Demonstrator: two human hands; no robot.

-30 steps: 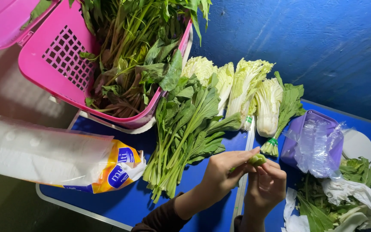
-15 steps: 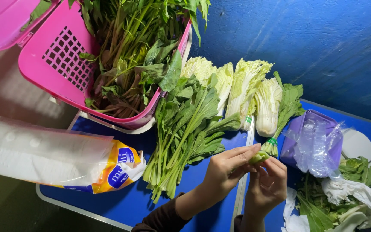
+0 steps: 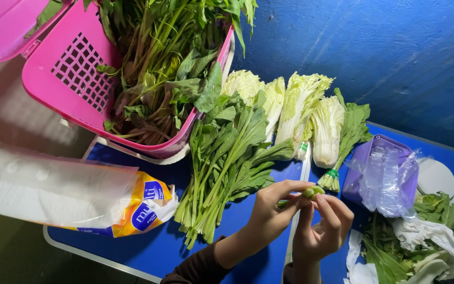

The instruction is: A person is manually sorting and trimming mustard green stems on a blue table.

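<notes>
- A small pale-green stem piece (image 3: pixel 311 192) sits low and right of centre in the frame, pinched between both hands just above the blue table top (image 3: pixel 148 247).
- The left hand (image 3: pixel 271 210) comes up from the bottom edge on a dark-sleeved forearm, fingers curled and stretched rightward, thumb and fingertips pressed together on the stem's left end.
- The right hand (image 3: pixel 321 229) rises beside it, palm turned toward the other, fingertips closed on the same bit from the right; the two hands touch at the tips.
- The piece looks short, rounded and glossy, a yellow-green nub with a thin darker stalk trailing left.
- Just left of the hands lies a loose bundle of long-stalked leafy greens (image 3: pixel 227 163).
- Above the hands, pale cabbage halves (image 3: pixel 300 110) lie in a row against the blue wall.
- A purple plastic tub lined with clear film (image 3: pixel 382 173) stands just right of the hands.
- A pink slotted plastic basket (image 3: pixel 74 79) full of greens fills the upper left.
- A roll of clear plastic bags in a yellow-and-blue wrapper (image 3: pixel 69 197) lies at the left.
</notes>
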